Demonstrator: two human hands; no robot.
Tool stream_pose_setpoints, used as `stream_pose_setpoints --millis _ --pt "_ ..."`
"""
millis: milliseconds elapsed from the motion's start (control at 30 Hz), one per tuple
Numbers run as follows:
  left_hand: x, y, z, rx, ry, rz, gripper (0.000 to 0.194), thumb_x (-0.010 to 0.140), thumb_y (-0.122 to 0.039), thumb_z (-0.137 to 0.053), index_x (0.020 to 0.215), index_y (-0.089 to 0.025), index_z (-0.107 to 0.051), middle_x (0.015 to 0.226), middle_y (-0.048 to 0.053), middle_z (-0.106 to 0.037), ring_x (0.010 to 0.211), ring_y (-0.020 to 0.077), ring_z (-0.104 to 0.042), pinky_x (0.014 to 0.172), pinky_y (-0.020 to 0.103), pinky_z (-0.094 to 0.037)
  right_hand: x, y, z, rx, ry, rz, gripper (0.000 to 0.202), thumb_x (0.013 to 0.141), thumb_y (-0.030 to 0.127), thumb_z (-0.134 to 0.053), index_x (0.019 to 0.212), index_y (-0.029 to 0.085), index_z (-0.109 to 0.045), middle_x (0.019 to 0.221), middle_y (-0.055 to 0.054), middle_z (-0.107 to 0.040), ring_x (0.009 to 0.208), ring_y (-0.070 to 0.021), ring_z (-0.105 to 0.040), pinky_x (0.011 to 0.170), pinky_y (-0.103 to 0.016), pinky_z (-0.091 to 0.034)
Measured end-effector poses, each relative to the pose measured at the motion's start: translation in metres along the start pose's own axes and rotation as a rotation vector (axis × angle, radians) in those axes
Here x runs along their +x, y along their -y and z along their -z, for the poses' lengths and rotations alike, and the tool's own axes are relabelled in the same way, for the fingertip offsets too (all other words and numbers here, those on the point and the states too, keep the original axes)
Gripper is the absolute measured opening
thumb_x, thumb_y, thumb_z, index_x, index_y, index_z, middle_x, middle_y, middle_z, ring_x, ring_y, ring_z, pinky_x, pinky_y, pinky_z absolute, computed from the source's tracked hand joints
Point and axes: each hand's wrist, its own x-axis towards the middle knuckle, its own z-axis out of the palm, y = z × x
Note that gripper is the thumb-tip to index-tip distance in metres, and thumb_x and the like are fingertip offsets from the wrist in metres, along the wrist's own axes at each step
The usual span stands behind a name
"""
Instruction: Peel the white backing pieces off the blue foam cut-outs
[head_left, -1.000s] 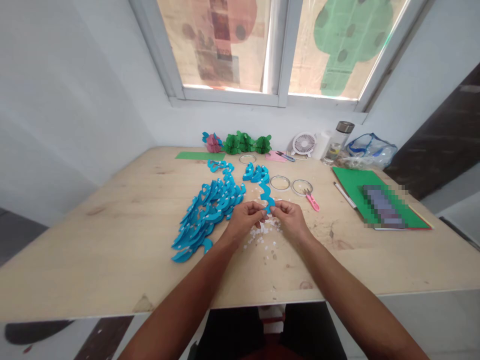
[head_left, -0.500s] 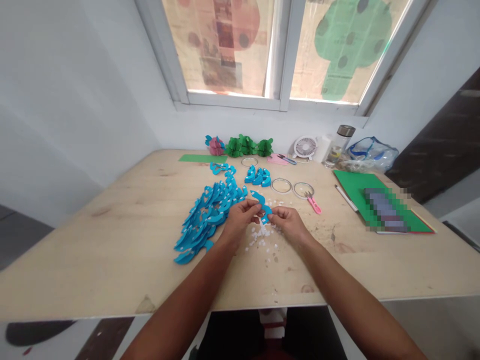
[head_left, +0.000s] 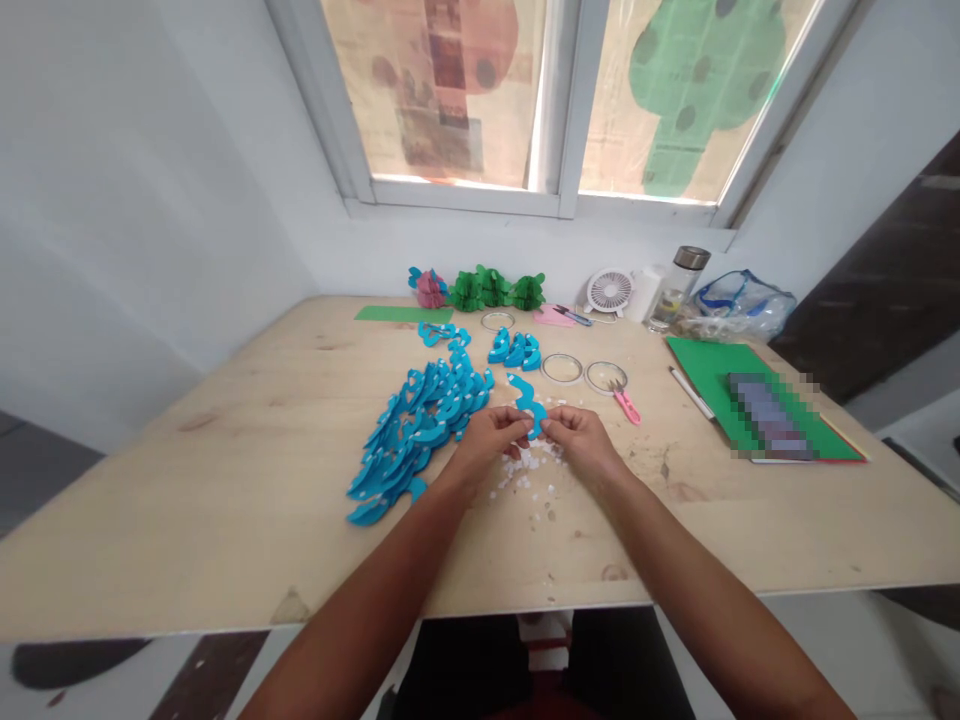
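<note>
Forearms converging, left hand and right hand nearly meet — fingertips apparently pinched.

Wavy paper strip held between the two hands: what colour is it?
The paper strip is bright blue with small whitish patches, seen in the head view.

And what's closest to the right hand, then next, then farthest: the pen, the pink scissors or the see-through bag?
Order from the right hand, in the head view:
1. Pink scissors: just ahead, to the right.
2. Pen: farther right, along the green sheet.
3. See-through bag: back right.
</note>
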Motion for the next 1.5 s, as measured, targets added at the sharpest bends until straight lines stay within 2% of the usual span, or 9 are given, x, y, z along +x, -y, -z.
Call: stream_pose_setpoints --millis 133,400,533,633,767,1067,1500 --pt "-0.004 -0.003 0.0 0.04 -0.003 -0.004 0.024 0.061 -0.037 -0.066 0.056 -0.014 -0.06 0.053 0.001 -0.057 0.047 0.0093 -0.05 0.045 0.021 -0.04 -0.001 0.002 0.0 -0.004 -0.019 0.011 0.016 0.064 0.031 -0.065 0.065 0.015 -0.063 0.057 0.001 -0.06 0.05 -0.0095 -0.049 0.051 -0.022 -0.034" --pt "-0.004 -0.004 0.001 0.067 0.042 -0.001 0.022 0.064 -0.035 -0.064 0.059 -0.014 -0.062 0.057 0.003 -0.062 0.049 0.0099 -0.052 0.046 0.021 -0.041 0.0 0.0 0.002 -0.091 -0.05 0.049 0.019 0.067 0.033 -0.061 0.071 0.014 -0.063 0.057 0.001 -0.058 0.049 -0.0098 -0.048 0.049 -0.022 -0.034" --pt "-0.008 -0.009 -0.003 0.107 -0.089 -0.078 0.021 0.064 -0.032 -0.063 0.056 -0.013 -0.061 0.052 0.001 -0.059 0.043 0.0082 -0.047 0.044 0.021 -0.039 -0.004 0.004 0.0 -0.316 -0.215 0.223 0.018 0.07 0.031 -0.058 0.08 0.016 -0.063 0.068 -0.001 -0.062 0.056 -0.0117 -0.051 0.054 -0.023 -0.039" --pt "-0.01 -0.011 -0.007 0.134 -0.194 -0.157 0.02 0.064 -0.031 -0.062 0.055 -0.014 -0.061 0.051 0.0 -0.058 0.044 0.0084 -0.046 0.045 0.021 -0.039 -0.008 0.006 -0.002 -0.469 -0.188 0.351 0.013 0.073 0.026 -0.054 0.078 0.018 -0.063 0.071 -0.001 -0.063 0.062 -0.0125 -0.053 0.061 -0.024 -0.041" --pt "-0.011 -0.01 -0.009 0.13 -0.213 -0.194 0.019 0.064 -0.031 -0.063 0.055 -0.014 -0.061 0.05 -0.001 -0.057 0.047 0.0092 -0.048 0.048 0.021 -0.039 -0.007 0.001 -0.004 -0.58 -0.119 0.324 0.011 0.074 0.023 -0.052 0.074 0.019 -0.063 0.069 0.0 -0.063 0.062 -0.0125 -0.054 0.061 -0.023 -0.041" --pt "-0.008 -0.006 -0.007 0.117 -0.168 -0.165 0.024 0.063 -0.033 -0.065 0.049 -0.014 -0.059 0.047 -0.002 -0.053 0.048 0.0093 -0.046 0.05 0.022 -0.036 -0.007 0.0 -0.006 -0.692 -0.163 0.279 0.009 0.072 0.028 -0.055 0.069 0.019 -0.057 0.058 0.003 -0.056 0.054 -0.0112 -0.05 0.054 -0.022 -0.037" --pt "-0.009 -0.008 -0.008 0.151 -0.187 -0.16 0.027 0.06 -0.037 -0.066 0.048 -0.014 -0.058 0.045 -0.002 -0.052 0.046 0.0102 -0.047 0.048 0.022 -0.036 -0.006 -0.002 -0.008 -0.708 -0.175 0.294 0.004 0.069 0.022 -0.054 0.066 0.02 -0.056 0.057 0.002 -0.058 0.053 -0.0118 -0.052 0.053 -0.022 -0.038"
